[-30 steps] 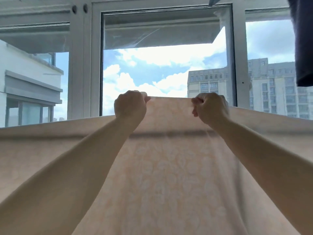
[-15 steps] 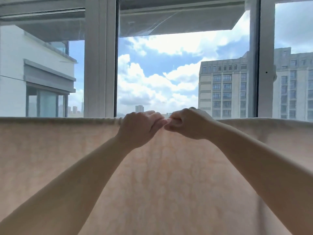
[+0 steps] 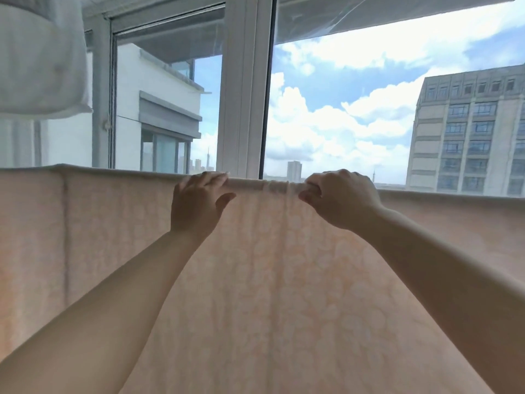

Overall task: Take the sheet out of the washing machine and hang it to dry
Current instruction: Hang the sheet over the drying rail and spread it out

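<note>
A pale peach sheet (image 3: 270, 280) with a faint white flower pattern hangs draped over a horizontal bar in front of me, its top fold running across the whole view. The bar itself is hidden under the cloth. My left hand (image 3: 199, 201) lies on the top fold with fingers loosely spread over it. My right hand (image 3: 341, 199) pinches the bunched cloth at the fold just to the right. A few small gathers sit between the two hands.
Behind the sheet stands a white-framed window (image 3: 244, 86) with sky and buildings beyond. A white padded item (image 3: 39, 58) hangs at the upper left, above the sheet's left end.
My hands have moved apart along the top fold from where they nearly touched. The left hand has loosened from a fist. The view has swung to the left.
</note>
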